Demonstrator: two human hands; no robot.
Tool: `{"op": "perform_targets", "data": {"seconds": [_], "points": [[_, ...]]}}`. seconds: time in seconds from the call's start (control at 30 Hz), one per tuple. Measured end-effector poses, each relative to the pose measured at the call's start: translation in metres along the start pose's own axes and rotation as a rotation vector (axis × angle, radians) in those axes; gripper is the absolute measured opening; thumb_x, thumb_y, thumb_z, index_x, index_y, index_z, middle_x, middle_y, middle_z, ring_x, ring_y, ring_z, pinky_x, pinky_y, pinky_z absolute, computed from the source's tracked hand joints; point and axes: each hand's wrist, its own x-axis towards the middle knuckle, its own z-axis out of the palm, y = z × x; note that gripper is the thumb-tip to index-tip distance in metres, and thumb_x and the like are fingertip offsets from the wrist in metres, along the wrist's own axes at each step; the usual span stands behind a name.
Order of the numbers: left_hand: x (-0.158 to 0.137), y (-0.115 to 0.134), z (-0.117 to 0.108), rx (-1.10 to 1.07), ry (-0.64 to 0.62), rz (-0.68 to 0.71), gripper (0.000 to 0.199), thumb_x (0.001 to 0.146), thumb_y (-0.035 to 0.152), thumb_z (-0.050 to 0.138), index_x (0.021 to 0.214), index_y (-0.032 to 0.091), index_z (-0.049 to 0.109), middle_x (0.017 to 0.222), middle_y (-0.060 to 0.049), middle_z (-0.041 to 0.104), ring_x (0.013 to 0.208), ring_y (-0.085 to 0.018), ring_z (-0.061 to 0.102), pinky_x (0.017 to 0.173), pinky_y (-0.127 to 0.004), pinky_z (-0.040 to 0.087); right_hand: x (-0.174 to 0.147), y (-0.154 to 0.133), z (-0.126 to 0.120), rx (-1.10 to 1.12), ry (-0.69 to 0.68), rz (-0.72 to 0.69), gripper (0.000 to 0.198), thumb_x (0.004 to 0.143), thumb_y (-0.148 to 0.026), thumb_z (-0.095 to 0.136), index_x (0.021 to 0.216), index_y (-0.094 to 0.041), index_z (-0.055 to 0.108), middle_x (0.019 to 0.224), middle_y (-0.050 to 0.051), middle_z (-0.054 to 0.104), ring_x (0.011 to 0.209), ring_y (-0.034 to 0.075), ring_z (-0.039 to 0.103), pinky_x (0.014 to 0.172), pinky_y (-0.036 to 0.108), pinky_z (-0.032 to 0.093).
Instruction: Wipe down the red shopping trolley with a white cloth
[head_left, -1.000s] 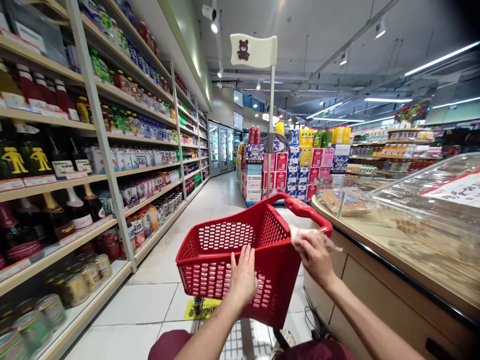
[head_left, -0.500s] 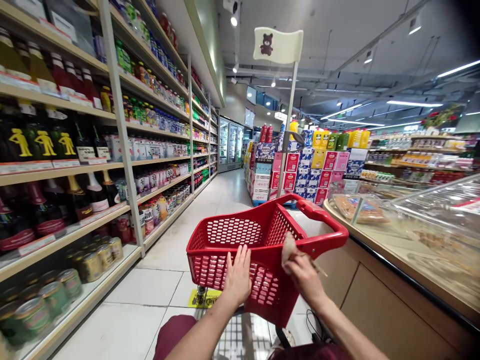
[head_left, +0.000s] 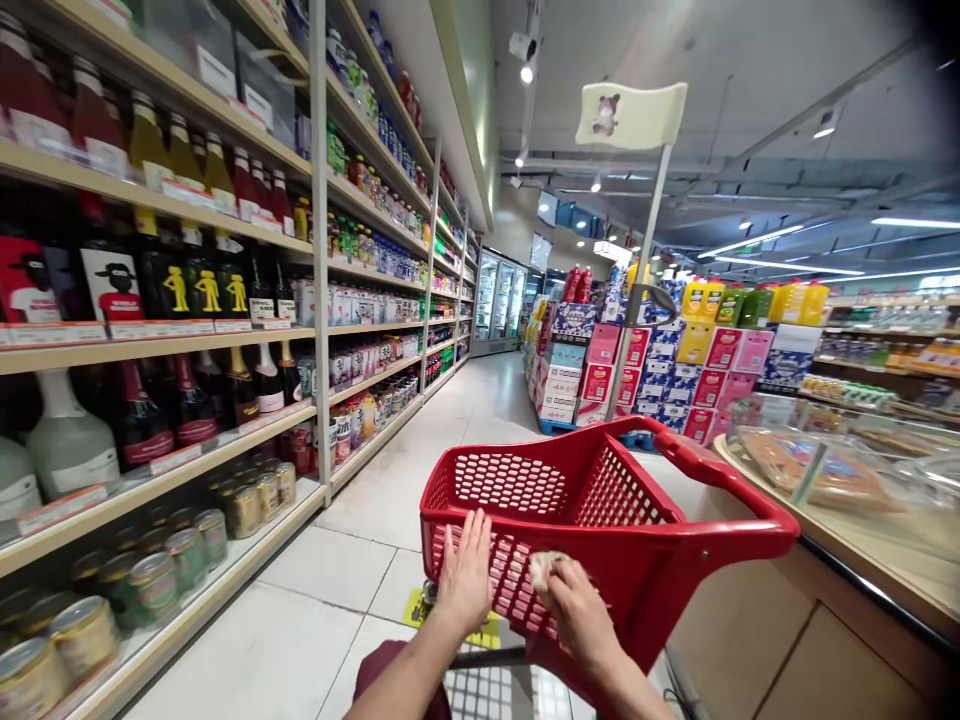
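In front of me stands a red plastic shopping cart [head_left: 652, 560] with honeycomb-perforated walls. My left hand [head_left: 465, 575] lies flat against its near side wall by the front end, fingers stretched out and together. My right hand [head_left: 583, 615] grips a crumpled off-white cloth [head_left: 544, 572] and presses it to the same wall, below the rim. The basket's visible interior shows no goods. A pole rises behind the cart and carries a cream flag [head_left: 637, 115] with a bear on it.
Drink shelves [head_left: 187, 350] with bottles and cans run along the left. A glass-topped display counter [head_left: 862, 560] stands close on the right. Beyond the cart is a stack of boxed drinks [head_left: 667, 370]. Tiled floor [head_left: 322, 600] lies beneath.
The view has turned left. My right hand has brought the cloth from near the rim down and toward the cart's front. My left hand has shifted toward the front end too.
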Motion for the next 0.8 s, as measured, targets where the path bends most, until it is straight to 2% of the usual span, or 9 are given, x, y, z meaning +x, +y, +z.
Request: {"op": "perform_targets", "data": {"seconds": [0.1, 0.2, 0.33, 0.4, 0.5, 0.6, 0.7, 0.8], "points": [[-0.002, -0.023, -0.002, 0.007, 0.024, -0.095, 0.072, 0.067, 0.011, 0.035, 0.136, 0.008, 0.016, 0.144, -0.008, 0.012, 0.132, -0.02, 0.006, 0.106, -0.047, 0.006, 0.036, -0.015, 0.008, 0.045, 0.118, -0.027, 0.024, 0.082, -0.011, 0.038, 0.087, -0.022, 0.058, 0.089, 0.005, 0.055, 0.082, 0.017, 0.048, 0.072, 0.03, 0.042], [-0.005, -0.043, -0.004, 0.006, 0.016, -0.165, 0.072, 0.066, 0.009, 0.035, 0.135, 0.007, 0.017, 0.143, -0.01, 0.015, 0.132, -0.02, 0.007, 0.106, -0.047, 0.007, 0.06, -0.029, 0.031, -0.002, 0.1, -0.048, 0.019, 0.083, -0.015, 0.041, 0.081, -0.022, 0.059, 0.082, 0.004, 0.054, 0.08, 0.017, 0.047, 0.072, 0.03, 0.04], [-0.018, -0.065, -0.003, 0.018, -0.023, -0.209, 0.073, 0.065, 0.008, 0.035, 0.135, 0.008, 0.018, 0.143, -0.01, 0.016, 0.132, -0.02, 0.008, 0.106, -0.048, 0.009, 0.04, -0.05, 0.078, -0.099, -0.073, -0.143, 0.015, 0.08, -0.015, 0.048, 0.07, -0.021, 0.057, 0.078, 0.003, 0.055, 0.076, 0.016, 0.046, 0.07, 0.029, 0.039], [-0.023, -0.077, -0.002, 0.018, -0.027, -0.24, 0.073, 0.065, 0.009, 0.036, 0.135, 0.008, 0.017, 0.143, -0.011, 0.014, 0.132, -0.02, 0.008, 0.106, -0.047, 0.009, 0.035, -0.061, 0.092, -0.074, -0.097, -0.153, 0.014, 0.08, -0.015, 0.049, 0.07, -0.021, 0.057, 0.078, 0.003, 0.055, 0.075, 0.015, 0.046, 0.069, 0.027, 0.038], [-0.024, -0.091, -0.001, 0.01, -0.016, -0.293, 0.073, 0.065, 0.011, 0.037, 0.135, 0.008, 0.016, 0.144, -0.01, 0.011, 0.132, -0.02, 0.007, 0.106, -0.048, 0.008, 0.058, -0.075, 0.101, -0.042, -0.059, -0.096, 0.015, 0.084, -0.018, 0.044, 0.08, -0.02, 0.059, 0.089, 0.004, 0.057, 0.08, 0.014, 0.047, 0.071, 0.027, 0.038], [-0.022, -0.097, 0.0, 0.024, -0.006, -0.317, 0.072, 0.067, 0.01, 0.037, 0.136, 0.008, 0.015, 0.144, -0.01, 0.011, 0.132, -0.02, 0.008, 0.106, -0.047, 0.008, 0.083, -0.087, 0.11, -0.068, -0.076, -0.163, 0.015, 0.084, -0.018, 0.045, 0.081, -0.019, 0.06, 0.095, 0.006, 0.057, 0.084, 0.015, 0.047, 0.073, 0.029, 0.037], [-0.024, -0.097, 0.003, 0.046, 0.011, -0.294, 0.071, 0.067, 0.009, 0.036, 0.136, 0.009, 0.016, 0.144, -0.009, 0.011, 0.132, -0.019, 0.008, 0.106, -0.046, 0.008, 0.076, -0.093, 0.117, -0.065, -0.116, -0.273, 0.014, 0.08, -0.016, 0.052, 0.068, -0.019, 0.059, 0.079, 0.002, 0.06, 0.077, 0.014, 0.048, 0.067, 0.026, 0.037], [-0.025, -0.095, 0.003, 0.057, 0.01, -0.281, 0.07, 0.067, 0.009, 0.035, 0.135, 0.009, 0.018, 0.144, -0.009, 0.012, 0.132, -0.019, 0.008, 0.106, -0.045, 0.009, 0.061, -0.089, 0.106, -0.055, -0.108, -0.267, 0.018, 0.079, -0.014, 0.051, 0.063, -0.019, 0.057, 0.068, 0.0, 0.058, 0.069, 0.013, 0.047, 0.063, 0.025, 0.036]]}}
